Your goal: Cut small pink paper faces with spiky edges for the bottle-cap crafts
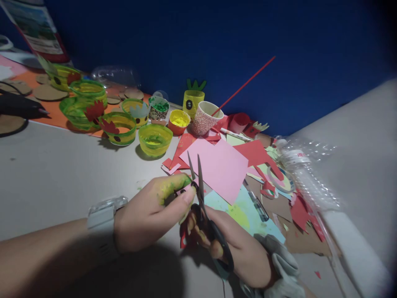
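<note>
My left hand (164,207), smeared with green and yellow paint, pinches a small piece of pink paper (185,188) with dark marks on it. My right hand (223,231) grips black-handled scissors (199,182), its fingers through the loops. The scissor blades point away from me, stand apart, and are right beside the left fingertips. Whether they touch the small paper cannot be made out. Beyond the blades lies a larger pink sheet (223,167). Something red (183,238) shows below my right fingers, mostly hidden.
Painted yellow-green cups (155,142) stand at the left back. A patterned paper cup (204,120) holds a red stick (245,87). Red paper scraps (257,153), a pen (257,203) and a clear plastic bottle (310,178) lie right. A blue wall (155,33) rises behind.
</note>
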Available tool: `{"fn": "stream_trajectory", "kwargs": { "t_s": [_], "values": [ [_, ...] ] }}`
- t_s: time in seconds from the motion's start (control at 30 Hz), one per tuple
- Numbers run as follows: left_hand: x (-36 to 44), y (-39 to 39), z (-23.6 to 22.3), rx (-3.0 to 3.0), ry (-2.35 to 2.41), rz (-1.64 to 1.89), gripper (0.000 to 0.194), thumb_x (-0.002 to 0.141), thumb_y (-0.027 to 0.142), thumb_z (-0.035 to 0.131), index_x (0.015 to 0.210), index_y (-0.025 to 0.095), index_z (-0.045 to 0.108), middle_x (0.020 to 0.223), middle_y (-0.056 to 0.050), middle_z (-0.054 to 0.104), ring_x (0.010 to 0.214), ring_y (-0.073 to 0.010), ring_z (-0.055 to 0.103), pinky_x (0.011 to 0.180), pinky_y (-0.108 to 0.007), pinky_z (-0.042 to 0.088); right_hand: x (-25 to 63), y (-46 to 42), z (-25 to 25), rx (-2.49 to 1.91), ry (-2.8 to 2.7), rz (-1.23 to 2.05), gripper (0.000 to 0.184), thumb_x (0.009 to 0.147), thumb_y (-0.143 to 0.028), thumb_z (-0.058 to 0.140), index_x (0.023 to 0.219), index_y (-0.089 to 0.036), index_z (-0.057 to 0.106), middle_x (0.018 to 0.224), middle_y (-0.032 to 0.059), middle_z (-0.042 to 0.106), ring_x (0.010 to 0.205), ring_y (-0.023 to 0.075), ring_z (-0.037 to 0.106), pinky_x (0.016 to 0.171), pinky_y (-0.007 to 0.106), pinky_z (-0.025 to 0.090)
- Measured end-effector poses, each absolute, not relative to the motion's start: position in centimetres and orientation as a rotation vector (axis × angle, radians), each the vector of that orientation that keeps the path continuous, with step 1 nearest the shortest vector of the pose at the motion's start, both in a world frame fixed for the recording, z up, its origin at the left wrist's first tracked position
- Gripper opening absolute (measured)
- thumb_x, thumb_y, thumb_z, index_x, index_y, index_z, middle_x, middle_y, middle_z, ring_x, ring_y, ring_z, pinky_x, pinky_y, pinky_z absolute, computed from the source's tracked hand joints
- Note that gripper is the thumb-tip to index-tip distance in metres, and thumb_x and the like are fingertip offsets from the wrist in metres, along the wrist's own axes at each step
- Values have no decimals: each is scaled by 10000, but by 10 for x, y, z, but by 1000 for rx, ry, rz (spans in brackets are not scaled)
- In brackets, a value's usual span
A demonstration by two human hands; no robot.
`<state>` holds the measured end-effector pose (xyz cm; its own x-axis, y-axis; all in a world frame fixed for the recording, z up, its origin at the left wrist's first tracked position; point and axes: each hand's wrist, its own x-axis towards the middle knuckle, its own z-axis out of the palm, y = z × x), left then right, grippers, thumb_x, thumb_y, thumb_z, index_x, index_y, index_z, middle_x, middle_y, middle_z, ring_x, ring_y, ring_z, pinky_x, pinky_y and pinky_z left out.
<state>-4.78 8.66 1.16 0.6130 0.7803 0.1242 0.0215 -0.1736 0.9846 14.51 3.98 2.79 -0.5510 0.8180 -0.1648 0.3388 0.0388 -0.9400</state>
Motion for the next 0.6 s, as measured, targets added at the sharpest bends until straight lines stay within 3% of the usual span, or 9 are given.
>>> {"fn": "stream_trajectory", "kwargs": {
  "t_s": [0.3,0.6],
  "values": [
    [-46,86,13,1544,629,770,306,1014,272,382,732,165,435,651,47,532,591,-61,475,547,-163,371,146,39,26,-1158,-1938,1499,569,866,-732,434,831,-176,551,735,11,553,621,140,464,568,259,398],
    [-46,86,14,1591,645,794,306,1007,270,387,723,165,425,646,44,469,582,-69,420,534,-175,352,144,39,32,-1182,-1907,1495,555,857,-720,469,825,-183,606,749,45,639,661,179,570,607,281,469]
  ]
}}
